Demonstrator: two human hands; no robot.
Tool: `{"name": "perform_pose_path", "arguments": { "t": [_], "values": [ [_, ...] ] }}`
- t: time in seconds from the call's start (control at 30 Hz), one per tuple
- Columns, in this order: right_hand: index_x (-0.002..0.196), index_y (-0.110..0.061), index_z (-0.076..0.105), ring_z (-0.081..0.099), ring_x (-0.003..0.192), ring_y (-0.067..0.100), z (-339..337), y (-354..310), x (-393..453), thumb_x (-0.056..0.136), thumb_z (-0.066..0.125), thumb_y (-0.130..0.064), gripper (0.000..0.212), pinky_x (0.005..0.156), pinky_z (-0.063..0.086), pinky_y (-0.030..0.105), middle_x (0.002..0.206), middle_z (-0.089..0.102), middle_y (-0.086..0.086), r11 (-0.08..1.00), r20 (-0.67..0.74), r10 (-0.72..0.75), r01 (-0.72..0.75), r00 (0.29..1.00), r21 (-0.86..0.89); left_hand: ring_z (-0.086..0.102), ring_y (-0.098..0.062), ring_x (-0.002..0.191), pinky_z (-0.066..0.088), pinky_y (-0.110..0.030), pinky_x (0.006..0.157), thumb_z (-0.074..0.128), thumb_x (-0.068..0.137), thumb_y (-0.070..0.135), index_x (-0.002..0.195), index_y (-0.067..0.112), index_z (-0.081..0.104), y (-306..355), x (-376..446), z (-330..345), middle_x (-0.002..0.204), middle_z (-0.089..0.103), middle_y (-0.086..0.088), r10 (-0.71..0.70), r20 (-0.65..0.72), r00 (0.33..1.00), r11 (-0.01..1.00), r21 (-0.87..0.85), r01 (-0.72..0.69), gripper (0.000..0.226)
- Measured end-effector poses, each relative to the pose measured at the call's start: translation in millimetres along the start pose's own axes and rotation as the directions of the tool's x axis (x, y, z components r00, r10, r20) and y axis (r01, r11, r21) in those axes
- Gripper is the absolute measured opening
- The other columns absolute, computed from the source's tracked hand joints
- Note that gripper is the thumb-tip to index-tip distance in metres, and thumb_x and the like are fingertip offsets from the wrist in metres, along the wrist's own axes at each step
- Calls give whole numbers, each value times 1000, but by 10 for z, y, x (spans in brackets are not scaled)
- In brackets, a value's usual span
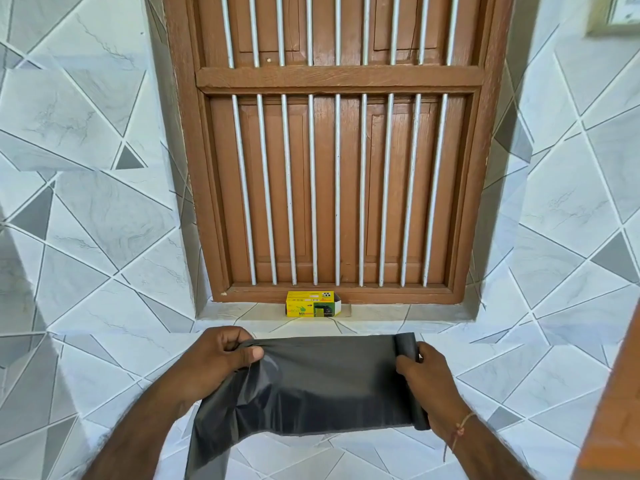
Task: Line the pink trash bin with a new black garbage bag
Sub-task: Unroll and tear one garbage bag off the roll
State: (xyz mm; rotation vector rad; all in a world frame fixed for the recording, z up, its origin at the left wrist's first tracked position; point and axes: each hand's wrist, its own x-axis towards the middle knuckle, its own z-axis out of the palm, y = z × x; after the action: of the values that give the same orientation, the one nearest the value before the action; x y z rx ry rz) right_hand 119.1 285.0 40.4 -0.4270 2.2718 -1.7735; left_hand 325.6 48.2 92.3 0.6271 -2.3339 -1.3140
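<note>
A black garbage bag [322,386] is stretched flat between my two hands in front of a tiled wall. My left hand [221,358] pinches the bag's loose end, which droops down toward the lower left. My right hand [424,379] grips the roll of black bags [406,344] from which this bag is unwound. The pink trash bin is not in view.
A yellow bin-bag box [313,304] lies open on the tiled window sill [381,315], just beyond the bag. Above it is a brown wooden window [339,81] with metal bars and closed shutters. A wooden edge [616,410] shows at the right.
</note>
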Motion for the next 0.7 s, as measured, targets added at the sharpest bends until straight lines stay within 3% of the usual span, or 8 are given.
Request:
{"name": "perform_pose_path", "arguments": {
  "t": [0.1, 0.2, 0.33, 0.43, 0.47, 0.53, 0.6, 0.7],
  "values": [
    [90, -9, 62, 60, 80, 26, -60, -29, 11, 82, 60, -7, 8, 71, 49, 39, 94, 64, 13, 998, 19, -8, 7, 1000, 64, 66, -18, 71, 48, -32, 71, 69, 85, 31, 70, 18, 71, -63, 7, -81, 68, 70, 0, -28, -14, 1000, 999, 26, 28, 19],
    [96, -8, 65, 65, 82, 26, -79, -104, -19, 85, 65, -9, 12, 67, 50, 32, 98, 69, 14, 989, 88, -56, 44, 995, 139, 63, -16, 68, 45, -28, 67, 67, 86, 33, 64, 19, 65, -145, 30, -100, 63, 64, 1, -50, -23, 999, 980, 192, 53, 26],
    [103, -15, 65, 68, 86, 19, -62, -309, -158, 89, 64, -14, 13, 70, 55, 27, 100, 71, 7, 987, 251, -149, 127, 956, 101, 64, -10, 84, 46, -25, 79, 65, 86, 38, 74, 23, 63, -127, 52, -62, 82, 67, 9, -36, -64, 997, 912, 407, 59, 19],
    [99, -15, 68, 69, 79, 11, -11, -483, -262, 89, 64, -16, 10, 72, 55, 24, 93, 73, 4, 976, 397, -214, 214, 892, 44, 65, -1, 89, 44, -24, 84, 71, 82, 35, 84, 21, 71, 70, 75, 160, 89, 73, 10, 120, -115, 986, 982, 157, -101, 14],
    [100, -16, 68, 69, 78, 9, 17, -533, -292, 89, 63, -17, 11, 71, 54, 21, 92, 73, 3, 974, 446, -214, 222, 869, 35, 65, 2, 93, 45, -23, 85, 73, 79, 38, 91, 23, 72, 142, 80, 281, 95, 74, 12, 137, -57, 989, 989, 57, -133, 19],
    [102, -16, 68, 69, 79, 7, 86, -630, -351, 90, 62, -17, 14, 69, 55, 17, 91, 73, 1, 974, 538, -210, 222, 816, 43, 63, -3, 109, 47, -28, 95, 74, 76, 48, 112, 28, 68, 254, 77, 565, 112, 71, 12, 116, 222, 968, 982, -170, -79, 41],
    [103, -14, 68, 69, 82, 9, 134, -675, -362, 90, 60, -13, 15, 73, 56, 20, 91, 73, 3, 973, 574, -214, 226, 790, 51, 63, -15, 112, 49, -32, 98, 73, 81, 37, 120, 17, 65, 297, 67, 790, 120, 69, -2, 127, 399, 908, 959, -284, -9, 44],
    [100, -11, 68, 70, 89, 21, 135, -650, -303, 87, 61, -13, 15, 85, 56, 38, 96, 73, 12, 978, 538, -195, 202, 820, 46, 66, -20, 98, 52, -31, 90, 71, 83, 20, 109, 1, 68, 250, 85, 895, 106, 71, -12, 156, 378, 913, 929, -370, -6, 33]
  ]
}}
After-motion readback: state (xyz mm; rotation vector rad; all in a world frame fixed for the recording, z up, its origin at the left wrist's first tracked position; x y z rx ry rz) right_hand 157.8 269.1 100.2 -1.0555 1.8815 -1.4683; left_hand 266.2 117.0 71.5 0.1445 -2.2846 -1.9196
